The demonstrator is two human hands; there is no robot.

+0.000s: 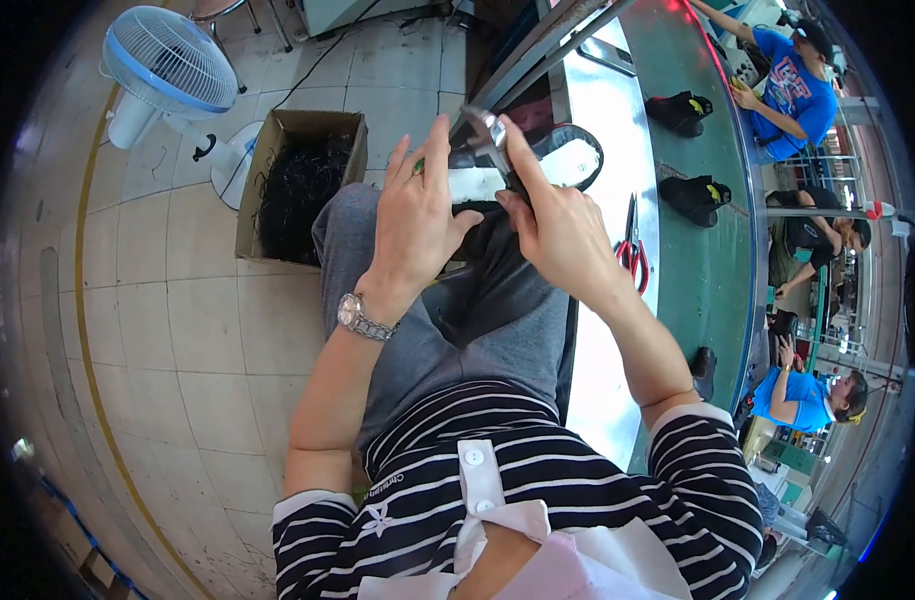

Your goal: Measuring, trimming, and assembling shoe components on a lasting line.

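Observation:
My right hand (557, 225) is closed around a hand tool with a shiny curved metal head (487, 135); motion blur hides its exact kind. The tool is over a shoe (572, 160) that lies sole side up across my lap, with a white underside and black rim. My left hand (414, 215) has its fingers stretched out and its thumb apart, beside the shoe's near-left end. Whether the thumb touches the shoe I cannot tell. Black material (487, 270) hangs over my lap below the hands.
Red-handled cutters (631, 250) lie on the white bench (612, 350) to my right. Beyond it, a green conveyor (722, 265) carries several black shoes (694, 200). A cardboard box (245, 215) of black scraps and a fan (172, 65) stand left. Other people work across the conveyor.

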